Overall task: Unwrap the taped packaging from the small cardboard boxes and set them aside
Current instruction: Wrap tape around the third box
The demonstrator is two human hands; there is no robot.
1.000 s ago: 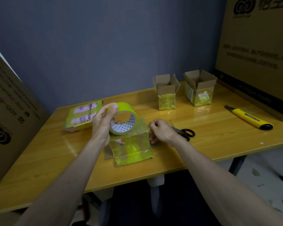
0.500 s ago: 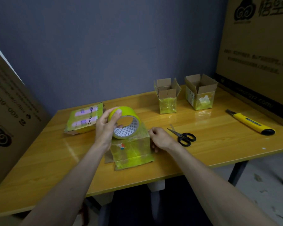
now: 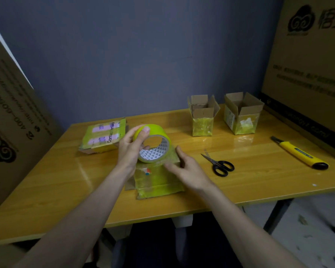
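Gripping a yellow-green roll of tape [image 3: 153,142], the left hand [image 3: 131,149] held it above the tape-wrapped small cardboard box [image 3: 157,178]. The right hand [image 3: 188,169] rested loose-fingered on the box's top.

L hand [image 3: 131,149] grips roll; R hand [image 3: 190,169] fingers relaxed.

"Contact lenses" reads on flattened yellow-taped box [image 3: 103,137] at back left; "400-6090" upside down on big left carton [image 3: 14,113]; right carton [image 3: 307,64] shows cloud logo, print blurred
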